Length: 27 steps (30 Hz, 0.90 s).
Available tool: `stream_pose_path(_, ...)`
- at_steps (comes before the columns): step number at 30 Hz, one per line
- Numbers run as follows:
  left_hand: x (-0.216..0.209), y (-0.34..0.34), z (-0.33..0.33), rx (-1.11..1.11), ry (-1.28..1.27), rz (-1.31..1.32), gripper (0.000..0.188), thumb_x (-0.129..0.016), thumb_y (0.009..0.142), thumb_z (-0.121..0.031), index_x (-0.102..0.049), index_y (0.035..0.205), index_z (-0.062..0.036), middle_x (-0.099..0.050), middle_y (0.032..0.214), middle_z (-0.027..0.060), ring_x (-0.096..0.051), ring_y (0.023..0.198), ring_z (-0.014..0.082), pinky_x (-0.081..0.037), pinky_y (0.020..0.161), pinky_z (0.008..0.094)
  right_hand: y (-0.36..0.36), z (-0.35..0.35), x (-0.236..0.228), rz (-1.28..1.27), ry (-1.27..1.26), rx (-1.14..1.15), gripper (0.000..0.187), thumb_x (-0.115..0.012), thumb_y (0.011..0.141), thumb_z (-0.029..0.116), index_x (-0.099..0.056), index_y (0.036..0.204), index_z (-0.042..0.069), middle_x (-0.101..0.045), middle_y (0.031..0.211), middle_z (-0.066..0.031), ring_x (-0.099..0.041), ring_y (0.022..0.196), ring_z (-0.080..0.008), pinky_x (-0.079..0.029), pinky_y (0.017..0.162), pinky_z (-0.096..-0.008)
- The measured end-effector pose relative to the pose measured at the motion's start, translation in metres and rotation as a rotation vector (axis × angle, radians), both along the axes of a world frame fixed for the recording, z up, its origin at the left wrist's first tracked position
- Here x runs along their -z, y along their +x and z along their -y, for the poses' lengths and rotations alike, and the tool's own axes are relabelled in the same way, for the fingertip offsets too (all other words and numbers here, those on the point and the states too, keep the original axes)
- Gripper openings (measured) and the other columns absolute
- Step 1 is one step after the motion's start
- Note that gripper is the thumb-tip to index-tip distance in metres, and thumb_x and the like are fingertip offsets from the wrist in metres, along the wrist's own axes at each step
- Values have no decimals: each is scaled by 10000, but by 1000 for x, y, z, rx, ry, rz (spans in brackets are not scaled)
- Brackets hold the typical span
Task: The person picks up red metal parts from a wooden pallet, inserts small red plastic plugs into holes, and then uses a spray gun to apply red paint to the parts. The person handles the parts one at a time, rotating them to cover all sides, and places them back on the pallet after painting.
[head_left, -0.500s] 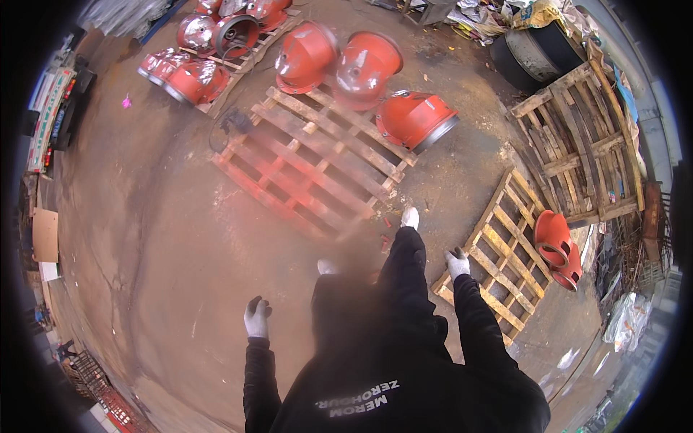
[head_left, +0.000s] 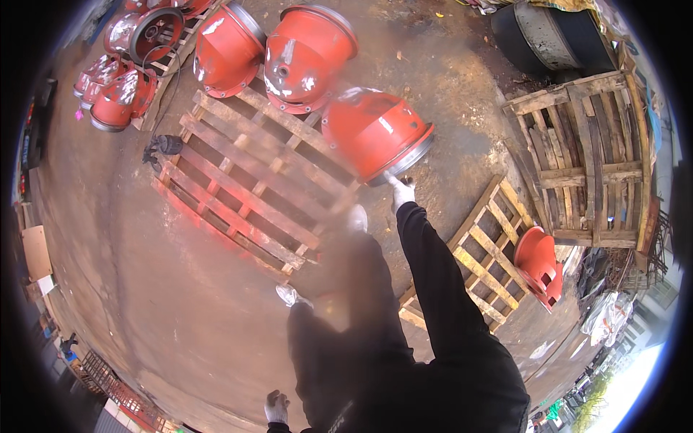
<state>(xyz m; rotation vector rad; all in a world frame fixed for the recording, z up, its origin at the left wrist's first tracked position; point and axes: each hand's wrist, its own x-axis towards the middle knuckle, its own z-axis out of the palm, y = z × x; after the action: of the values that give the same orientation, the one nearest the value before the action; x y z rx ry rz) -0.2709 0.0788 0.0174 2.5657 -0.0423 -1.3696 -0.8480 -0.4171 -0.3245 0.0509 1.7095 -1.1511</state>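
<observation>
My right hand [head_left: 402,193], in a white glove with grey fingertips, reaches forward to the nearest red metal housing [head_left: 375,133]. Its fingers are stretched out at the grey machined rim and appear to touch it; they are not wrapped round it. The housing lies tilted at the right far corner of a wooden pallet [head_left: 249,177], with red paint over the pallet's left side. My left hand [head_left: 276,406], gloved alike, hangs low near the bottom edge, loosely bent, with nothing visible in it.
Two more red housings [head_left: 307,58] stand behind the pallet, and several lie on another pallet at far left. A dark tool with a cable [head_left: 170,145] rests at the pallet's left edge. Right are a yellowish pallet [head_left: 485,249], a leaning pallet [head_left: 577,159] and a black drum [head_left: 541,36].
I have stepped forward and bent toward the housings. My right hand has moved from beside the yellowish pallet to the nearest housing's rim. My left hand has dropped lower in view.
</observation>
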Motion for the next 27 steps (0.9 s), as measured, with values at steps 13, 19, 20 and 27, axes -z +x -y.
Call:
stream_pose_path(13, -3, -30, -37, -202, 59, -58, 265, -678, 989, -54, -594, 1239, -24, -670, 907, 122, -664, 704, 198, -588, 589, 337, -20, 61, 24, -25, 87, 77, 691, -857, 722, -63, -597, 1359, 3, -699, 1265, -121, -692, 1088, -295, -555, 969, -461)
stream_pose_path(19, -3, -11, -90, -345, 133, -2, 278, -644, 939, -11, -586, 1211, -6, -639, 859, 123, -624, 654, 196, -555, 564, 329, 30, 57, 31, 32, 226, 28, 542, -792, 822, 26, -589, 1325, 46, -682, 1258, -117, -688, 1100, -302, -576, 995, -474)
stream_pose_path(20, -3, -6, -103, -322, 144, 0, 283, -648, 937, -21, -586, 1212, 2, -643, 853, 120, -636, 662, 202, -569, 581, 334, 50, 61, 32, 52, 195, 77, 511, -776, 840, 40, -592, 1316, 60, -680, 1261, -116, -685, 1112, -307, -576, 995, -484)
stream_pose_path(27, -3, 67, -208, 270, 311, 97, 278, -779, 870, -229, -706, 1043, -25, -733, 814, 131, -728, 762, 192, -606, 703, 384, 198, 62, 85, 154, 138, -254, 529, -682, 932, 195, -541, 1422, 54, -657, 1351, -145, -664, 1157, -306, -540, 1029, -397)
